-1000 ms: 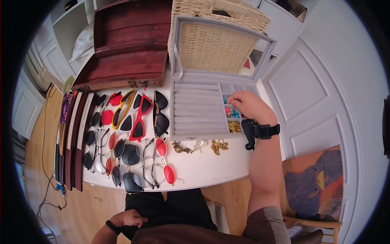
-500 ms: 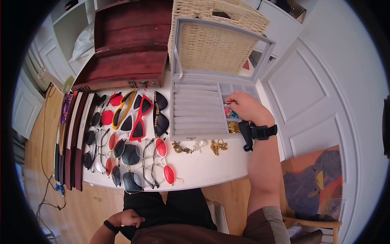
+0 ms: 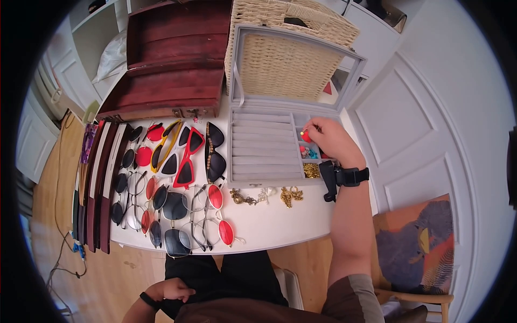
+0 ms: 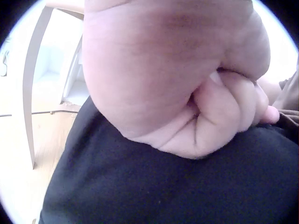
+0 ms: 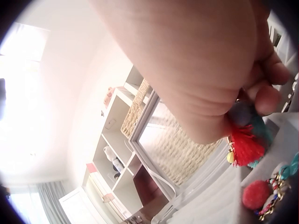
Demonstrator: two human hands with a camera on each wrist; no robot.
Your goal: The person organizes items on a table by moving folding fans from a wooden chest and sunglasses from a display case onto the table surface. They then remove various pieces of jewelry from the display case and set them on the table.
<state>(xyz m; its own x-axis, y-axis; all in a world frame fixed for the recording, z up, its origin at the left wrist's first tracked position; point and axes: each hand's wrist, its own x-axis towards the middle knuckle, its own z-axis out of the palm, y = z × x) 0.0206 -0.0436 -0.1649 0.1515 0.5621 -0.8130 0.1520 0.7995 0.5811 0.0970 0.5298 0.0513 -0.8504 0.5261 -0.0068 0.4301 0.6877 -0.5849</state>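
Observation:
Over the right-hand compartments of the grey jewelry box (image 3: 264,175), my right hand (image 3: 335,141) pinches an ornament with a red tassel (image 3: 306,136). The right wrist view shows the red tassel (image 5: 247,145) hanging below the fingers, with a small yellow piece and some teal beside it. Under it, a red pompom (image 5: 256,194) and beaded chains lie in a compartment. Gold chains (image 3: 311,170) fill the compartment nearest the front. My left hand (image 3: 178,290) rests on the black-clad lap; in the left wrist view its fingers (image 4: 217,109) are loosely curled with nothing seen in them.
Rows of sunglasses (image 3: 184,164) cover the table's left part, beside long dark cases (image 3: 102,183). An open red-lined case (image 3: 167,89) and a wicker basket (image 3: 344,32) stand behind. More jewelry (image 3: 291,196) lies before the box, whose lid stands raised.
My right hand has lifted slightly and shifted right; the red tasselled ornament now shows below its fingertips. The left hand has stayed on the lap.

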